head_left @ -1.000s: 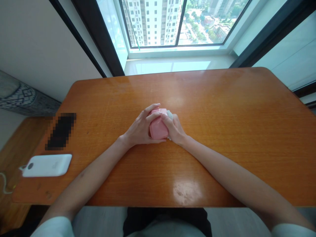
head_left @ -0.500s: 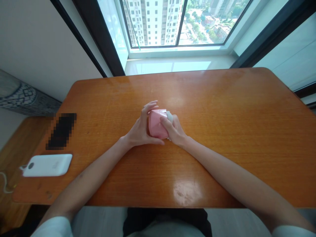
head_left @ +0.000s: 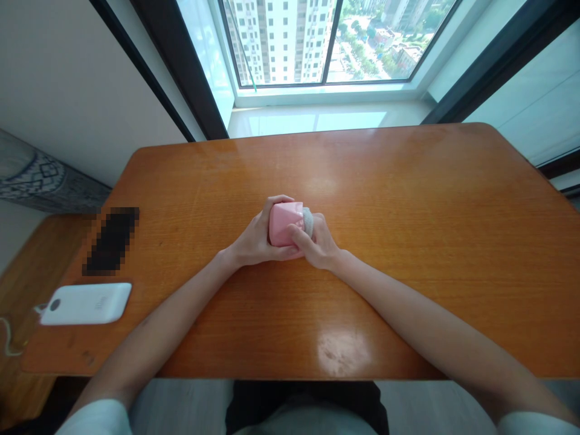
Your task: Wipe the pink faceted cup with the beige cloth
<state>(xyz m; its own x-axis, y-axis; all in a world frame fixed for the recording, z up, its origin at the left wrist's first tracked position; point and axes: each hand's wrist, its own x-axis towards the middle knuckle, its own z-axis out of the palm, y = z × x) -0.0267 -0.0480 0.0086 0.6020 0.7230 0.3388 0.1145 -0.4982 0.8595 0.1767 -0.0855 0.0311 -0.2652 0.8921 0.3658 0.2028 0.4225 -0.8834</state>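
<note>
Between my hands, over the middle of the table, is a small glossy pink faceted object; its exact kind does not show. A light grey, soft-looking piece sits at its right end, and I cannot tell whether it is a cloth or part of the object. My left hand is closed round the object's left side, fingers behind and thumb along the near side. My right hand grips the right end, thumb pressed on the pink surface, its other fingers curled by the grey piece and partly hidden.
At the table's left side lies a white phone-shaped device with a cable at its left end. Behind it is a dark pixelated rectangle. A window and its sill are beyond the far edge; a patterned fabric item is at far left.
My left hand has closed from spread fingers onto the pink object. The object has turned slightly and shifted a little left, with my right hand still on it.
</note>
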